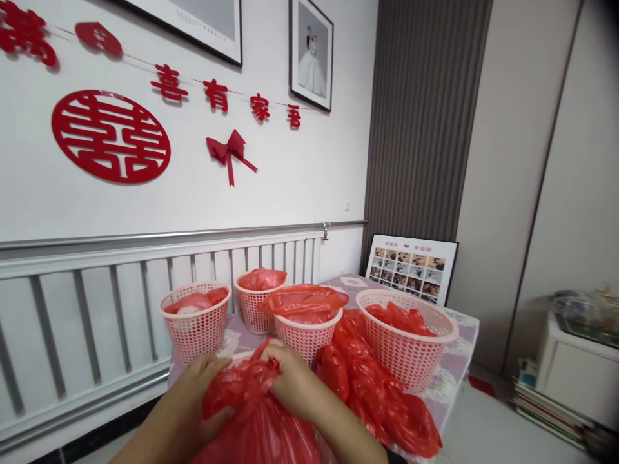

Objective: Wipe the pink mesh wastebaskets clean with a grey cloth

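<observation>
A large red plastic bag [271,428] fills the front of the view, its top gathered. My right hand [290,380] is closed around a bunched, twisted part of the bag near its top. On the other side, my left hand [207,393] grips the crumpled film between thumb and fingers. A pale basket rim [242,356] shows just behind the bag; the rest of that basket is hidden. Beyond my hands stands a pink perforated basket [302,338] with a red bag [302,299] spread over its rim.
More pink baskets [196,332] [256,312] with red bags in them stand at the back left. A wider basket [406,348] is at the right. Loose red bags [372,386] lie on the patterned tablecloth [457,361]. A radiator [130,309] runs along the wall.
</observation>
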